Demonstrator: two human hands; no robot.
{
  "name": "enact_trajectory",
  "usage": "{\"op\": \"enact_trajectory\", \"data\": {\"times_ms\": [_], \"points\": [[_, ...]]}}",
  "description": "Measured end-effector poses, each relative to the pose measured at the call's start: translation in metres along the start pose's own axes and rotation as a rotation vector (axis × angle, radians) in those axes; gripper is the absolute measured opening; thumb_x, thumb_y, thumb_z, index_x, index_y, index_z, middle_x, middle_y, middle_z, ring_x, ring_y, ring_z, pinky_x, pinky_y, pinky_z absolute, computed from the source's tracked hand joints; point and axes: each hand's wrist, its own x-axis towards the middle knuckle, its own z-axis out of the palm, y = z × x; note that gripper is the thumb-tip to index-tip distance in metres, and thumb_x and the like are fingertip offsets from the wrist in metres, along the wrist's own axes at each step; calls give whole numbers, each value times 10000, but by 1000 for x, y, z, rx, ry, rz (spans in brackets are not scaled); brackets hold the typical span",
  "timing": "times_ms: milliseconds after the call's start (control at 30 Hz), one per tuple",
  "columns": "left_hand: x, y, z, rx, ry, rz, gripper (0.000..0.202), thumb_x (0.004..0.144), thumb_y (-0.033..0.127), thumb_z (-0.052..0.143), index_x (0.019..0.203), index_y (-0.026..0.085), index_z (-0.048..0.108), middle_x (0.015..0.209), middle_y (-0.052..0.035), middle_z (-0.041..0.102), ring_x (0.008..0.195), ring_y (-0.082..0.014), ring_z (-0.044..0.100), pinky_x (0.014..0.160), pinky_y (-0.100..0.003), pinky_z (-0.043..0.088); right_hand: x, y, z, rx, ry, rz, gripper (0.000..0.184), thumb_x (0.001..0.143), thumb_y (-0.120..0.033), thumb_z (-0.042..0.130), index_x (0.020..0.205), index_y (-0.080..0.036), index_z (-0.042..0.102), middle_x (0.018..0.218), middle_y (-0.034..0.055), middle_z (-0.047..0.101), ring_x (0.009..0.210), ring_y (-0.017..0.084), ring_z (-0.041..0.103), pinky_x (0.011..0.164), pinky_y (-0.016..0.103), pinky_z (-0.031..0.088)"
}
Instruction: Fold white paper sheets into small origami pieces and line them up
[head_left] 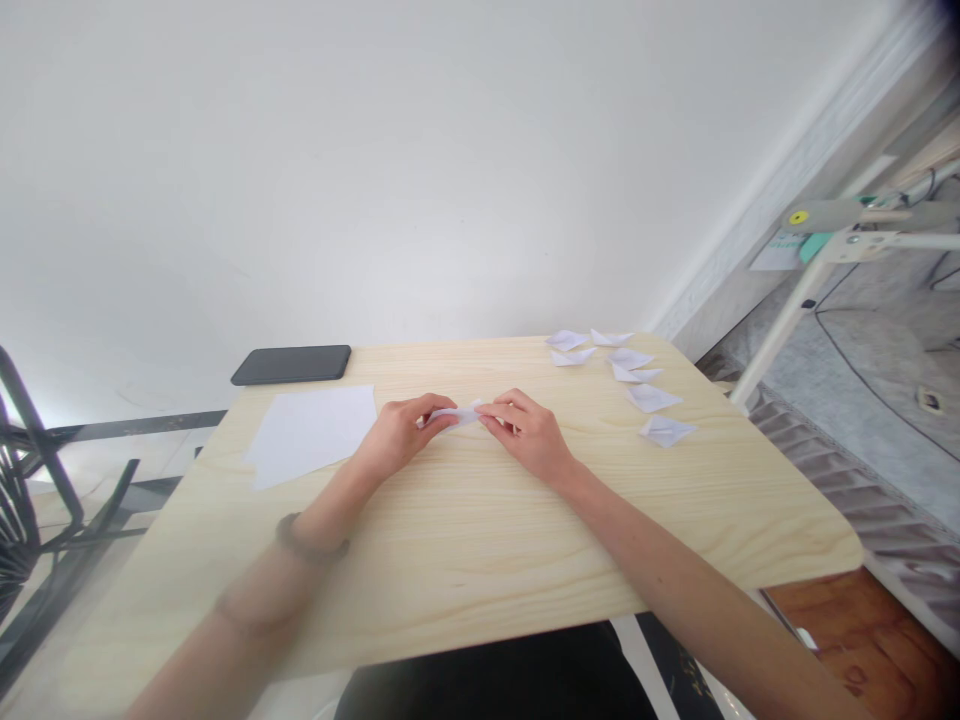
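Observation:
A small folded piece of white paper (463, 414) is pinched between both hands just above the light wooden table (480, 540). My left hand (401, 432) grips its left end with curled fingers. My right hand (526, 432) grips its right end, thumb and fingers pressed together. A dark band sits on my left wrist. A stack of flat white paper sheets (311, 432) lies to the left of my left hand.
Several small folded white paper shapes (630, 385) lie along the table's far right. A dark phone (292, 364) rests at the far left edge. A white wall is behind; a lamp stand (825, 250) and cables stand at right, dark metal frame at left.

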Motion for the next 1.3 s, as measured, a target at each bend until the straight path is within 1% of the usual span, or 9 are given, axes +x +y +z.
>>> {"op": "enact_trajectory", "data": {"times_ms": [167, 300, 467, 767, 900, 1000, 1133, 1200, 1300], "points": [[-1, -1, 1, -55, -5, 13, 216, 802, 374, 496, 899, 204, 588, 813, 17, 664, 638, -98, 596, 598, -190, 461, 0, 0, 1, 9, 7, 10, 224, 821, -321, 488, 977, -250, 631, 888, 25, 572, 589, 65, 520, 537, 200, 409], [-1, 1, 1, -71, -9, 10, 201, 797, 362, 511, 888, 203, 595, 798, 20, 665, 629, -95, 593, 600, -187, 461, 0, 1, 1, 43, -1, 20, 213, 800, -324, 521, 953, -235, 639, 860, 24, 559, 583, 66, 510, 542, 203, 415], [-1, 3, 0, -74, -42, 19, 203, 811, 357, 494, 892, 202, 597, 804, 15, 659, 622, -90, 575, 593, -182, 455, 1, 2, 1, 62, -14, 27, 194, 810, -291, 509, 931, -234, 649, 787, 13, 548, 594, 77, 502, 546, 209, 405], [-2, 5, -1, -68, -35, 13, 214, 821, 355, 477, 870, 196, 612, 792, 9, 657, 586, -80, 543, 575, -172, 439, 1, -1, -2, 39, -70, -16, 229, 834, -290, 466, 951, -220, 651, 755, 16, 538, 618, 76, 498, 580, 207, 397], [-1, 6, -1, -88, -44, -13, 206, 812, 351, 493, 857, 198, 625, 789, 14, 657, 579, -75, 532, 566, -164, 427, 1, -1, -2, 34, -91, -26, 233, 820, -315, 491, 968, -221, 646, 776, 16, 533, 611, 69, 493, 561, 199, 388], [-1, 6, -1, -85, -33, -26, 202, 804, 355, 505, 854, 200, 625, 774, 19, 656, 573, -74, 530, 569, -167, 422, 1, 0, -2, 17, -73, -12, 238, 804, -333, 515, 980, -232, 639, 794, 18, 529, 609, 73, 486, 555, 200, 388], [-1, 6, 0, -81, -24, -39, 212, 796, 367, 510, 849, 196, 624, 773, 20, 658, 589, -78, 553, 583, -171, 427, 2, 0, -2, 9, 3, 29, 262, 788, -330, 540, 1021, -235, 612, 809, 15, 527, 551, 62, 456, 561, 203, 401], [-1, 5, 0, -86, -21, -44, 220, 795, 373, 509, 846, 194, 626, 777, 19, 662, 596, -81, 566, 591, -171, 432, 2, 0, -2, 6, 35, 26, 249, 788, -333, 540, 1002, -234, 617, 796, 13, 529, 525, 57, 439, 565, 203, 403], [-1, 5, 0, -82, -2, -50, 230, 790, 382, 513, 842, 191, 630, 776, 15, 667, 612, -89, 581, 591, -175, 434, 1, 1, -1, 2, 43, -2, 212, 794, -333, 530, 944, -230, 639, 764, 11, 534, 534, 60, 452, 555, 196, 393]]}}
